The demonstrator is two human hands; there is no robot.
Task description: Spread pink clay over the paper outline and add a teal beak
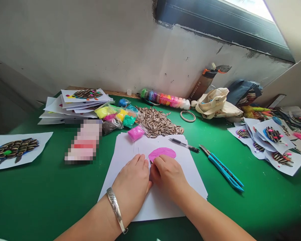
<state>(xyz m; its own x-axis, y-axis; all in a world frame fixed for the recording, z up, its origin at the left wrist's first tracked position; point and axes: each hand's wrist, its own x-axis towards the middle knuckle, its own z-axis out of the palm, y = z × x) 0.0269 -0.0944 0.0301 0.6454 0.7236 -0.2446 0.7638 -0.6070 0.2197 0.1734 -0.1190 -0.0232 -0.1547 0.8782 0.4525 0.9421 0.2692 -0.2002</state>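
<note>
the curled right hand hides some pink clay; the left hand rests on paper. can't tell either grip.

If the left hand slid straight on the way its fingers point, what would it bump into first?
Likely the left end of the pink oval, close beside the left hand, then the heap of striped seeds beyond. Whether hand and oval already touch is unclear.

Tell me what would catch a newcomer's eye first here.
The pink oval on the white paper, partly hidden by the right hand, likely draws the eye first. Beyond the paper, striped seeds lie heaped on the green table. A silver bangle circles the left wrist.
</note>
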